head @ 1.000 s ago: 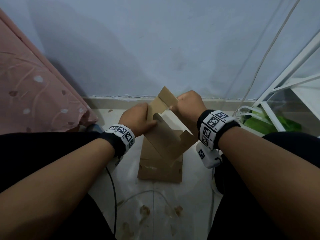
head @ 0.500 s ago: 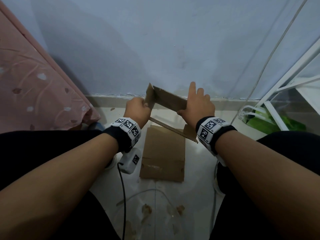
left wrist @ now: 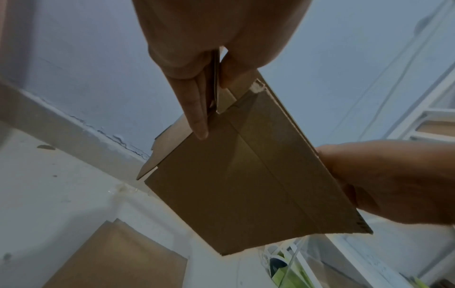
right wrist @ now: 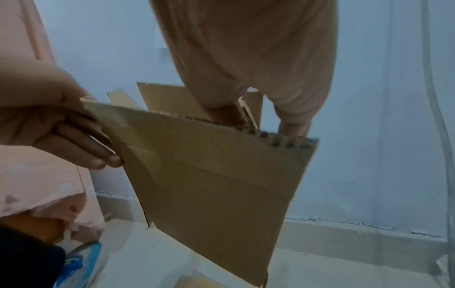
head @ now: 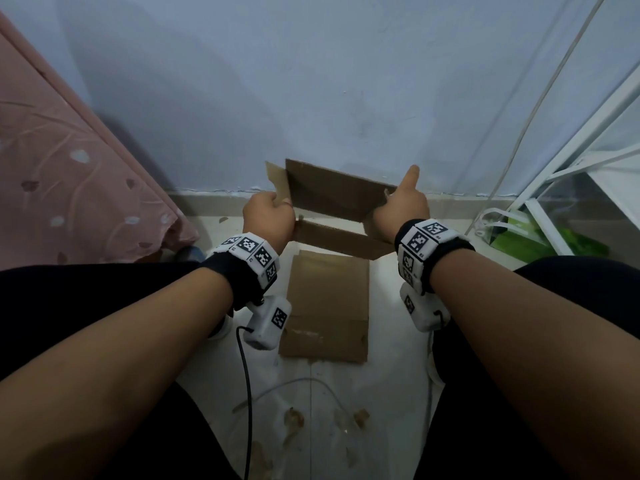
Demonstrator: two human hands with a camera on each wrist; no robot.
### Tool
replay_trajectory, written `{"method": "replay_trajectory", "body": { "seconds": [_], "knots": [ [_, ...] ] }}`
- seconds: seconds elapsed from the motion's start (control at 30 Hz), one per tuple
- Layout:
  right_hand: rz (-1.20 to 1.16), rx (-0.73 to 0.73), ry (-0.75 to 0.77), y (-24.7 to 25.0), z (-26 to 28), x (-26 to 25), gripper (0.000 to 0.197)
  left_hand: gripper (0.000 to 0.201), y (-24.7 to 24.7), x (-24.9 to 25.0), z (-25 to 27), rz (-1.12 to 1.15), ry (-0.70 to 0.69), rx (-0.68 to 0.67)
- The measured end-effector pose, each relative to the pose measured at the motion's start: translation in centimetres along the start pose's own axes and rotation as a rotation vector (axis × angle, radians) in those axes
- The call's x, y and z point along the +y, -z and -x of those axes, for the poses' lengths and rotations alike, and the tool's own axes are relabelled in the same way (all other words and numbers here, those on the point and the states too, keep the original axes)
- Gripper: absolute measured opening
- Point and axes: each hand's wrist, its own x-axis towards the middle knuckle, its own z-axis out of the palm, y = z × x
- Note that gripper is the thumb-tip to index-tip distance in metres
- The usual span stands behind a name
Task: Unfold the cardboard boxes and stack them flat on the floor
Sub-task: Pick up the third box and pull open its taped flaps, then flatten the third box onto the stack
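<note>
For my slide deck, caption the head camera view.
Both hands, left hand and right hand, hold a cardboard box above a flattened box on the floor.

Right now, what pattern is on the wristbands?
Black-and-white square marker codes on the wristbands, clearest in the head view.

The held box is brown corrugated cardboard, matt, with the fluted core exposed along its cut edge. Fold creases run across its panels, and one corner is torn, showing pale fibre. The flattened box on the floor is the same matt brown board, with a scuffed strip near its lower edge. The floor is pale, smooth tile with a slight sheen, marked by brown stains. The wall is painted, matt, with chipped paint at its base. The pink cloth is soft woven fabric with a printed pattern. The wristbands are black fabric bearing white plastic blocks.
</note>
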Motion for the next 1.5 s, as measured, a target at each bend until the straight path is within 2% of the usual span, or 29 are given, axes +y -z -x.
{"method": "replay_trajectory", "body": {
  "seconds": [0.03, 0.07, 0.1, 0.17, 0.27, 0.37, 0.4, 0.47, 0.5, 0.57, 0.6, 0.67, 0.73, 0.83, 0.93, 0.97, 1.1, 1.17, 1.23, 1.3, 1.43, 1.5],
  "knots": [
    [0.022, -0.020, 0.049, 0.1, 0.3, -0.3, 0.060, 0.011, 0.2, -0.1, -0.2, 0.029, 0.032, 0.016],
    [0.058, -0.043, 0.105, 0.1, 0.4, -0.5, 0.033, 0.025, 0.3, -0.1, -0.4, 0.067, 0.068, 0.032],
    [0.096, -0.073, 0.176, 0.2, 0.8, -0.7, 0.011, 0.029, 0.5, 0.1, -0.3, 0.115, 0.085, 0.038],
    [0.177, -0.129, 0.322, -0.4, 1.3, -1.0, 0.022, 0.025, 0.6, 0.7, -0.4, 0.236, 0.131, 0.050],
    [0.302, -0.191, 0.472, -1.3, 2.1, -1.2, 0.024, 0.040, 0.9, 1.3, -0.2, 0.474, 0.215, -0.012],
    [0.392, -0.272, 0.637, -1.9, 3.0, -1.3, 0.022, 0.063, 0.7, 1.1, 0.1, 0.434, 0.200, -0.089],
    [0.408, -0.303, 0.696, -2.1, 3.2, -1.3, 0.022, 0.062, 0.5, 0.9, 0.0, 0.387, 0.178, -0.093],
    [0.452, -0.385, 0.779, -2.6, 3.5, -1.2, 0.017, 0.039, 0.1, 0.4, -0.4, 0.299, 0.121, -0.053],
    [0.489, -0.438, 0.789, -2.8, 3.5, -1.1, 0.023, 0.030, 0.1, 0.2, -0.7, 0.260, 0.105, -0.018],
    [0.511, -0.513, 0.753, -3.1, 3.5, -0.6, 0.039, 0.031, 0.3, -0.1, -1.0, 0.202, 0.084, 0.032],
    [0.504, -0.498, 0.722, -3.3, 3.2, -0.3, 0.041, 0.032, 0.4, -0.2, -1.0, 0.187, 0.067, 0.041],
    [0.549, -0.377, 0.663, -3.2, 2.2, 0.2, 0.035, 0.034, 0.5, -0.2, -1.1, 0.163, 0.025, 0.041],
    [0.534, -0.246, 0.481, -2.5, 0.7, 0.4, 0.036, 0.035, 0.5, 0.0, -1.1, 0.149, -0.020, 0.033],
    [0.248, -0.238, 0.116, -0.7, -0.6, 0.5, 0.040, 0.034, 0.9, 0.4, -1.1, 0.134, -0.062, 0.018],
    [-0.046, -0.381, -0.052, 0.9, -1.3, 1.3, 0.041, 0.035, 1.0, 0.8, -1.0, 0.130, -0.088, -0.019],
    [-0.116, -0.419, -0.058, 1.3, -1.2, 1.6, 0.041, 0.034, 1.0, 0.9, -0.9, 0.128, -0.088, -0.024],
    [-0.322, -0.457, -0.216, 0.5, -1.5, 2.4, 0.030, 0.031, 1.0, 0.9, -1.0, 0.125, -0.086, -0.027],
    [-0.353, -0.396, -0.211, 0.2, -1.9, 2.6, 0.029, 0.030, 1.1, 0.7, -1.2, 0.133, -0.079, -0.006],
    [-0.377, -0.323, -0.142, 0.0, -2.2, 2.4, 0.028, 0.028, 1.1, 0.4, -1.4, 0.135, -0.068, 0.057],
    [-0.280, -0.246, -0.037, -0.3, -2.2, 2.0, 0.028, 0.026, 1.2, 0.1, -1.5, 0.035, -0.084, 0.130],
    [-0.066, -0.092, 0.065, -0.8, -1.5, 1.4, 0.044, 0.024, 1.2, -0.2, -1.1, -0.107, -0.122, 0.150],
    [0.022, -0.024, 0.098, -1.1, -1.1, 1.2, 0.038, 0.019, 1.0, -0.2, -1.0, -0.148, -0.133, 0.162]
  ]
}}
